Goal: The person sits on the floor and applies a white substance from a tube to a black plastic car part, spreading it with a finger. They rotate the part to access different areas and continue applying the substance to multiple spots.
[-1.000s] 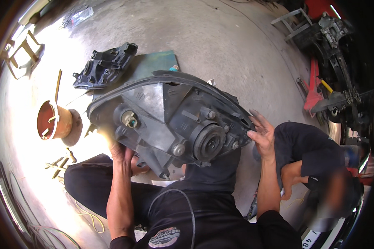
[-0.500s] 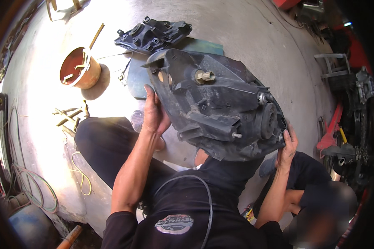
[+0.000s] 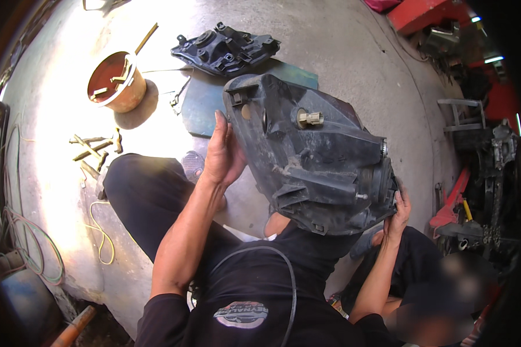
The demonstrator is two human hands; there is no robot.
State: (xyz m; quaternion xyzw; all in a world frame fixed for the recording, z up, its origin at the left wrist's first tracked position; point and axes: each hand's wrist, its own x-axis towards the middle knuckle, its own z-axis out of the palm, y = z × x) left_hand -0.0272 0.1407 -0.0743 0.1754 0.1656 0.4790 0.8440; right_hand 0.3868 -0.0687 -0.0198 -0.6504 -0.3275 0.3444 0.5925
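A large, dusty black car headlight is held up in front of me with its back side facing me. A pale bulb socket sticks out of its upper part. My left hand grips its left edge, thumb pointing up, with the fingertips hidden behind the housing. At its lower right end my right hand is closed round the rim. Beyond it a second black headlight lies on a flat blue-green panel on the floor.
To the left stands a brown bucket with sticks in it, near a pile of tools. A yellow cord and hoses lie on the floor. At right are a red jack and a crouching person.
The held headlight has tilted, its right end turning away from me, and both hands have moved with it. My view has shifted slightly.
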